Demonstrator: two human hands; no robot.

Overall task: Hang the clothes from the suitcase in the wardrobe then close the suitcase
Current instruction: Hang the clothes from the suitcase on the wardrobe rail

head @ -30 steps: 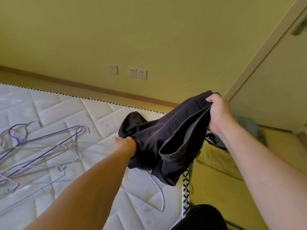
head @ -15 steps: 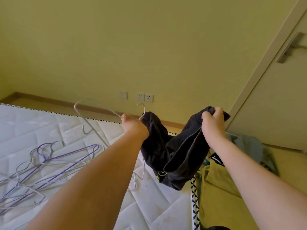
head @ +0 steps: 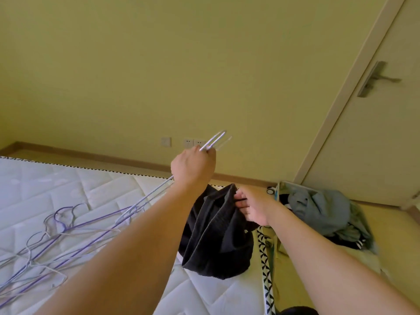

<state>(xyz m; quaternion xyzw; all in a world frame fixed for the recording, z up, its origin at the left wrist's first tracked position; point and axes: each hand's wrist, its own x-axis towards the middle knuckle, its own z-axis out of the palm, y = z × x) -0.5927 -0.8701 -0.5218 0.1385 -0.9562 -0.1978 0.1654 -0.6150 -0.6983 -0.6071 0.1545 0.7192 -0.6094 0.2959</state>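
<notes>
The left hand (head: 193,167) is raised and clenched around a pale wire hanger (head: 213,142), whose thin wire passes through the fist and comes out above and below it. The right hand (head: 252,206) is lower and pinches the top edge of a dark garment (head: 216,235), which hangs down over the corner of the white mattress (head: 91,189) (I cannot tell whether it is shorts or trousers). The garment is not yet on the hanger; the two are near but apart.

As I judge it, the task is at an early or middle stage. One piece is in the hands and must be put on the hanger, then carried to the wardrobe, which is not in view. More clothes remain in the open suitcase (head: 286,185) on the floor near the door (head: 375,144), among them a grey-blue garment (head: 322,208) and some dark pieces with white stripes beside it. The suitcase is therefore not ready to be closed.

On the mattress at the left lies a heap of spare hangers (head: 56,233), purple and white, crossing each other, so they may catch together when one is lifted. The held hanger reaches back toward this heap, and I cannot tell if it touches them. Wall sockets (head: 193,143) are low on the yellow wall behind.
</notes>
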